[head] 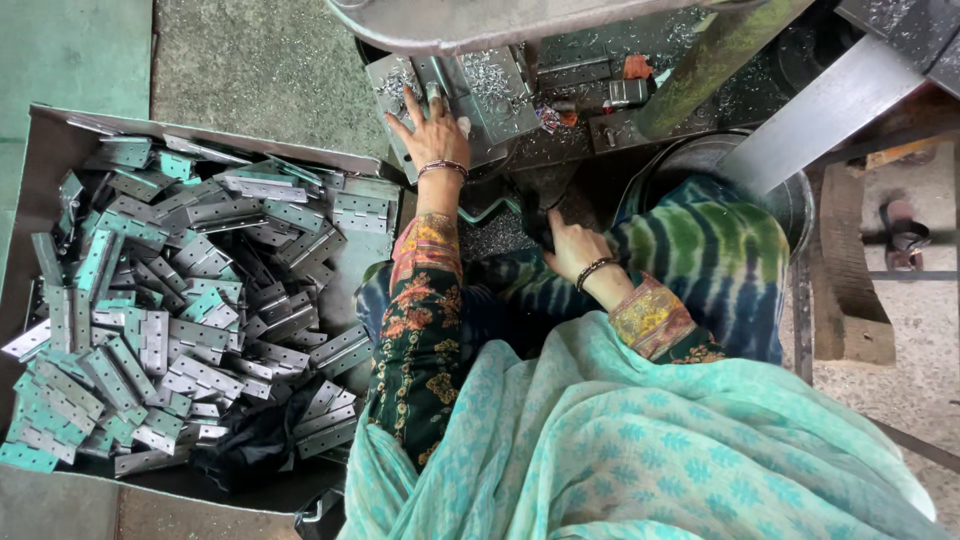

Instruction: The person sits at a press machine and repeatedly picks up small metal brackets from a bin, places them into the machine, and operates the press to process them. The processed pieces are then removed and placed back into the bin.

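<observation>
At nine o'clock, the heap of grey steel hinges [190, 310] was flecked with teal-green film, inside a dull grey metal tray [50, 135]. The dark green sleeves [420, 340] carried orange and yellow flowers — with a yellow patterned cuff at three o'clock. The pale turquoise printed shawl [640, 450] showed small blue-green sprigs at six o'clock. A tie-dyed cloth [700, 250] ran green, navy and white in stripes. Silvery shavings speckled the grey machine plate [480, 90] at twelve o'clock.

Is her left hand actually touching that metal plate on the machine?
Touching. The head view shows the left hand lying flat, fingers spread, on the metal plate with no visible gap.
</observation>
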